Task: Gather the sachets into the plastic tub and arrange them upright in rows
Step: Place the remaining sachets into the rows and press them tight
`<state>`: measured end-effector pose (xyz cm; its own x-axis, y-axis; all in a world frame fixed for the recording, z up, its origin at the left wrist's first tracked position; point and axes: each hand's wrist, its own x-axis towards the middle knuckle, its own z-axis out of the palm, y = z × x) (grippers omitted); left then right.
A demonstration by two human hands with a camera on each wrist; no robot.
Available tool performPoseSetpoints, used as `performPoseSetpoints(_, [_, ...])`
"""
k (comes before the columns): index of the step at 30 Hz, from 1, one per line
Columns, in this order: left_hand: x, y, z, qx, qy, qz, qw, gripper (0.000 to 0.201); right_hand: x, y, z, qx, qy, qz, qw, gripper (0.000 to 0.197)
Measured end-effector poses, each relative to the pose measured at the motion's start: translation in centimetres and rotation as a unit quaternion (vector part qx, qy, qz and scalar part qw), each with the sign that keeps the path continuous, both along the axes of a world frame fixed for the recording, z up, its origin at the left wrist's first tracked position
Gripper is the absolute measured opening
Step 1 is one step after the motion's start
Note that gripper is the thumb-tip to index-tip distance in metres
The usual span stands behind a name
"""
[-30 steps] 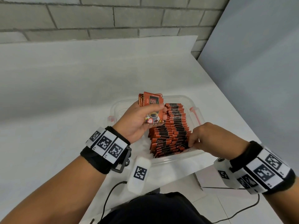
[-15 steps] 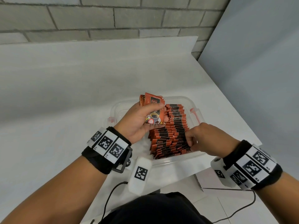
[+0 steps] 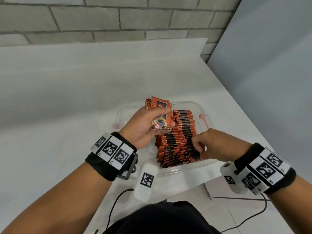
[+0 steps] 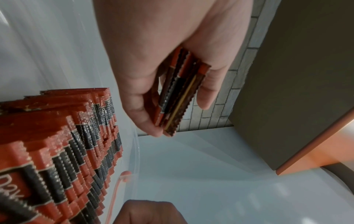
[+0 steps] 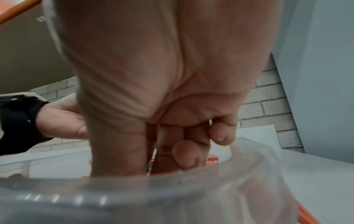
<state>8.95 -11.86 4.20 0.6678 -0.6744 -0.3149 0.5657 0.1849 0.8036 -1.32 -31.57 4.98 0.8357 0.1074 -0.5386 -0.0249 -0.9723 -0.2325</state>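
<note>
A clear plastic tub (image 3: pixel 194 104) sits near the table's front edge. It holds orange-and-black sachets (image 3: pixel 179 135) standing in two close rows. My left hand (image 3: pixel 166 118) hovers over the tub's left side and grips a small stack of sachets (image 3: pixel 159 105) between thumb and fingers. The left wrist view shows that stack (image 4: pixel 178 84) edge-on, with the rows (image 4: pixel 67 144) beside it. My right hand (image 3: pixel 197 146) is curled over the near right end of the rows, thumb and fingers pinching into the sachets there. In the right wrist view its fingertips (image 5: pixel 187 157) dip behind the tub rim (image 5: pixel 172 189).
The white table (image 3: pixel 67 107) runs back to a grey brick wall (image 3: pixel 118 19). A pale partition (image 3: pixel 270 65) stands to the right. The tub has orange clips (image 3: pixel 203 118) on its sides. Cables hang by the table's front edge.
My right hand has slid left and a little forward along the near end of the rows. The left hand with its stack has barely moved.
</note>
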Motion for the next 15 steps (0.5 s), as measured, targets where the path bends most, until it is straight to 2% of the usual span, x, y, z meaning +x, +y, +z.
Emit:
performPoseSetpoints(6, [0.2, -0.1, -0.2, 0.001, 0.002, -0.004, 1.0, 0.026, 0.3, 0.0, -0.5, -0.025, -0.015, 0.024, 0.999, 0.038])
performPoseSetpoints(9, [0.4, -0.3, -0.3, 0.001, 0.025, -0.001, 1.0, 0.013, 0.1, -0.1, -0.6, -0.023, -0.025, 0.028, 0.999, 0.037])
performPoseSetpoints(13, [0.6, -0.3, -0.6, 0.007, 0.037, -0.021, 0.999, 0.014, -0.3, -0.6, 0.2, 0.061, -0.034, -0.037, 0.997, 0.028])
performPoseSetpoints(15, [0.5, -0.4, -0.7, 0.019, 0.018, -0.037, 0.999, 0.023, -0.2, -0.3, 1.2, 0.128, -0.083, -0.1, 0.983, 0.023])
